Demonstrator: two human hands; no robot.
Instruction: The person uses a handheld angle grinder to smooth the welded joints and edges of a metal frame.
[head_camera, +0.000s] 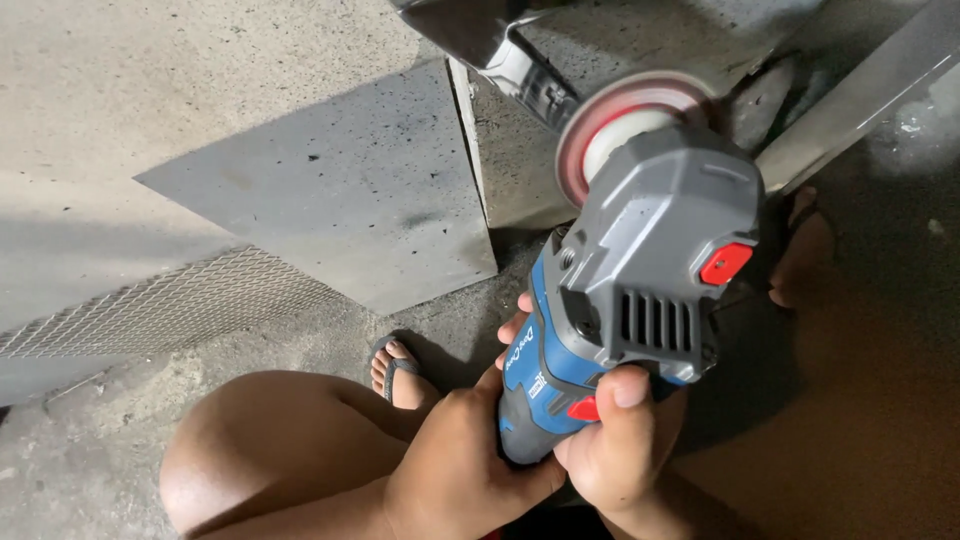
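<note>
While the person squats low over the concrete floor (120, 80), both hands wrap the blue body of an angle grinder (640, 270). Left hand (460, 460): grip closed round the near end of the handle from the left, fingers curled under. Right hand (620, 440): grip closed on the right side, thumb lying just beside the red switch, probably to keep control of it. Two-handed hold likely steadies the tool.

Bare knee (260, 450) near left; sandalled foot (395, 368) just beyond it, planted on the floor.

Grey gear head with red button points far; reddish disc (625, 125) meets a metal edge (520, 60) at the far end. Flat grey sheet (330, 190) lies left of the disc, wire mesh (170, 305) further left. Angled metal bar (860, 100) far right.
</note>
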